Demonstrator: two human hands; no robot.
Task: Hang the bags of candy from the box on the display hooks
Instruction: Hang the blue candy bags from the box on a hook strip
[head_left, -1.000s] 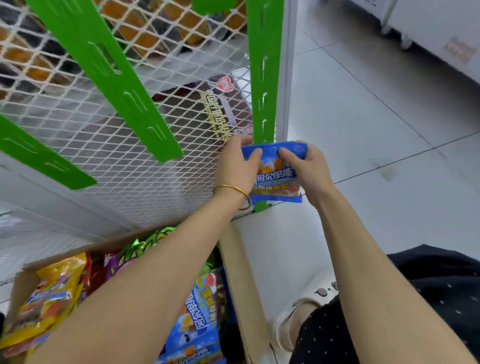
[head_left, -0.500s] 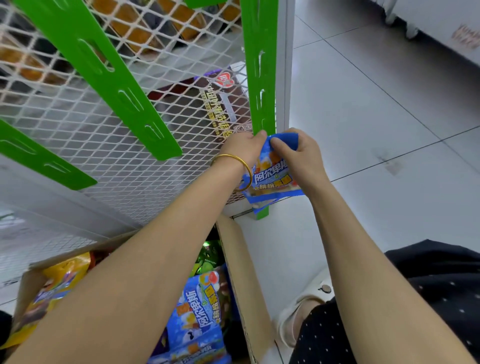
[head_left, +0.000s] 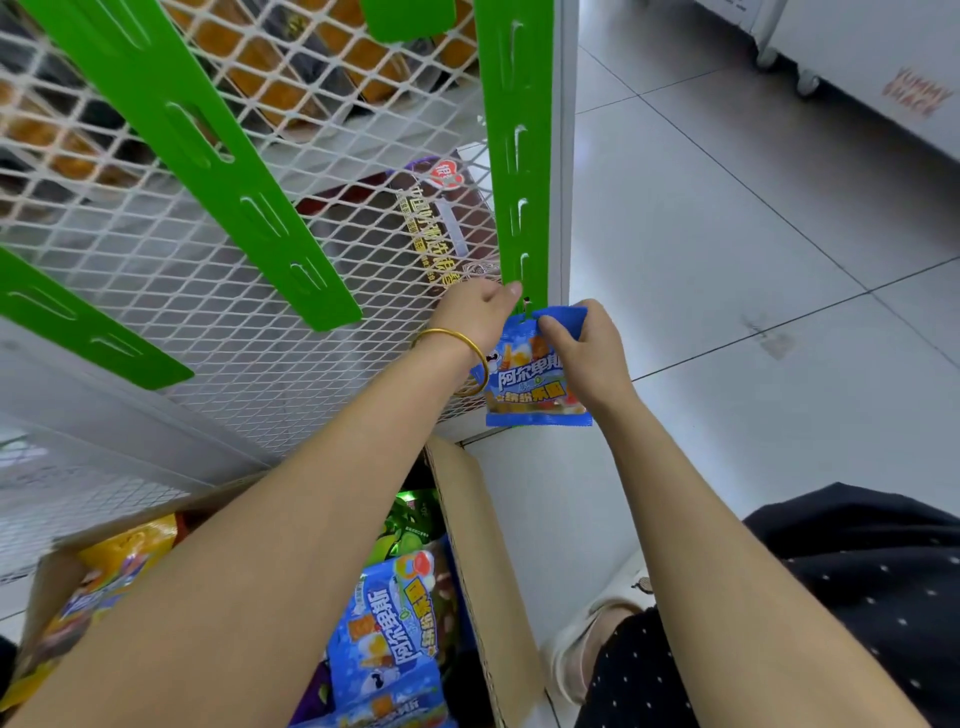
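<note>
A blue candy bag (head_left: 530, 382) hangs against the bottom of the rightmost green hook strip (head_left: 517, 156). My right hand (head_left: 582, 348) pinches the bag's top right edge. My left hand (head_left: 480, 312), with a gold bangle at the wrist, touches the strip with its fingertips just above the bag's top left corner; whether it also holds the bag I cannot tell. The cardboard box (head_left: 480, 545) sits below my arms, with blue bags (head_left: 387, 623), a green bag (head_left: 410, 530) and a yellow bag (head_left: 111, 577) inside.
Two more green hook strips (head_left: 223, 156) (head_left: 78, 322) slant across the white wire mesh panel (head_left: 218, 291). Boxed goods show behind the mesh. Grey tiled floor (head_left: 727, 260) spreads to the right, with a white wheeled cabinet (head_left: 857, 57) at the far right. My knee in dark dotted fabric (head_left: 857, 597) is at the lower right.
The bag went up against the strip's lower end and now hangs flatter. My left hand left the bag's side for the strip above it. My right hand shifted to the top edge.
</note>
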